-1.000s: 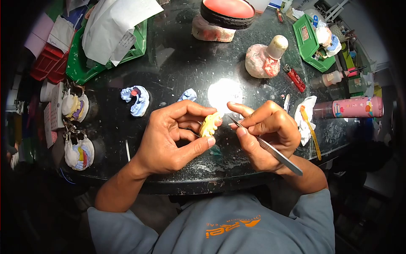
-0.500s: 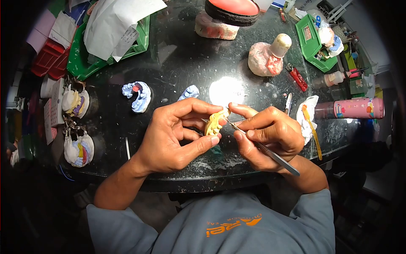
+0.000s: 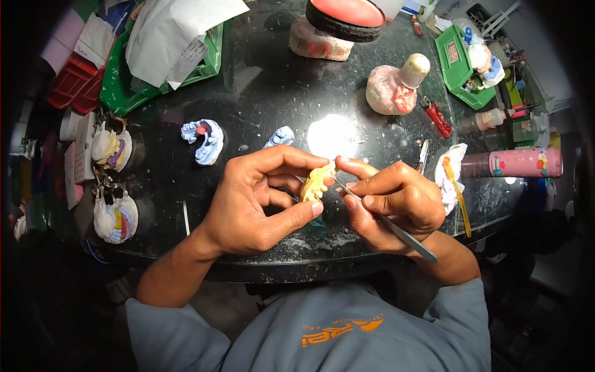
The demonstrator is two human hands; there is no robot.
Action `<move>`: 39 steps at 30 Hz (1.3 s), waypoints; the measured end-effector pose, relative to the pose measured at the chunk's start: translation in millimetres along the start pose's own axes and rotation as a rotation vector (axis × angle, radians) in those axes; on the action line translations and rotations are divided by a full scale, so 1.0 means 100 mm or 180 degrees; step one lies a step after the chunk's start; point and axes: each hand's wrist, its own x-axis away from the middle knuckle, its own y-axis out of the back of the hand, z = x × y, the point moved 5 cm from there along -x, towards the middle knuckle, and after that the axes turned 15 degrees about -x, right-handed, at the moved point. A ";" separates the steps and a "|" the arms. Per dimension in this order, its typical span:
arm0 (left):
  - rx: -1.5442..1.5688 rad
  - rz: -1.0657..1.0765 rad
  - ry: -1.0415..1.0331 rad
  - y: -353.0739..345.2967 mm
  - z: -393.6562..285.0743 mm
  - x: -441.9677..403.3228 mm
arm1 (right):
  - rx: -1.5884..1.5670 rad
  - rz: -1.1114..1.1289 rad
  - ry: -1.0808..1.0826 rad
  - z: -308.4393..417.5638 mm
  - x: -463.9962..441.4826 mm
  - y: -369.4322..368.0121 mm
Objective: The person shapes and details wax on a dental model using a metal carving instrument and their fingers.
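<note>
My left hand [image 3: 248, 214] grips a small yellow dental model [image 3: 314, 185] between thumb and fingertips, above the table's front part. In my right hand [image 3: 400, 201] a slim metal dental carver [image 3: 410, 240] is held like a pen. Its thin tip meets the right side of the model, where a pinkish patch shows; exact contact is too small to make out. My right index fingertip rests at the model's upper edge. Behind the hands lie a blue dental cast piece [image 3: 280, 137] and a blue arch-shaped cast [image 3: 209, 144] with a red spot.
Two casts on articulators, the upper [image 3: 111, 146] and the lower [image 3: 116, 217], stand at left. A green tray [image 3: 214, 59] holds papers. Rightward lie a knife [image 3: 423, 155], white tissue [image 3: 451, 186], a pink bottle [image 3: 524, 163] and a red-handled tool [image 3: 438, 119]. A pink lump [image 3: 385, 96] stands behind.
The carver has tilted slightly, its handle end now lower and its tip a touch further along the model. The left hand keeps its hold. The whole view has shifted a little.
</note>
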 end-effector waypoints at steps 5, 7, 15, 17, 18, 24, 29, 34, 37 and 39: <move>0.0000 -0.0013 -0.0078 -0.01 0.00 0.00 | -0.0091 0.0005 -0.0014 -0.01 0.00 0.00; -0.0001 -0.0012 -0.0083 0.00 0.00 0.00 | -0.0089 0.0006 -0.0021 -0.01 0.00 0.00; 0.0045 0.0013 -0.0027 -0.01 0.01 0.00 | -0.0081 0.0009 -0.0013 -0.03 0.00 0.01; 0.0021 0.0007 -0.0053 -0.01 0.01 0.00 | -0.0102 -0.0015 0.0005 -0.03 0.00 0.01; 0.0008 0.0006 -0.0070 -0.01 0.01 0.00 | -0.0083 -0.0004 0.0028 -0.03 -0.01 0.01; 0.0072 -0.0062 -0.0058 -0.02 0.00 0.00 | -0.0105 -0.0024 0.0020 -0.03 -0.01 0.01; -0.0021 0.0012 -0.0075 0.00 -0.01 0.01 | -0.0052 0.0013 0.0068 -0.02 -0.01 0.01; 0.0004 0.0002 -0.0102 -0.01 0.00 0.00 | -0.0098 -0.0039 0.0070 -0.03 -0.01 0.01; -0.0021 0.0011 -0.0115 -0.01 0.00 0.01 | -0.0093 -0.0016 0.0110 -0.01 -0.01 0.00; -0.0061 0.0001 -0.0175 -0.01 0.00 0.01 | -0.0073 0.0005 0.0099 -0.01 -0.01 0.01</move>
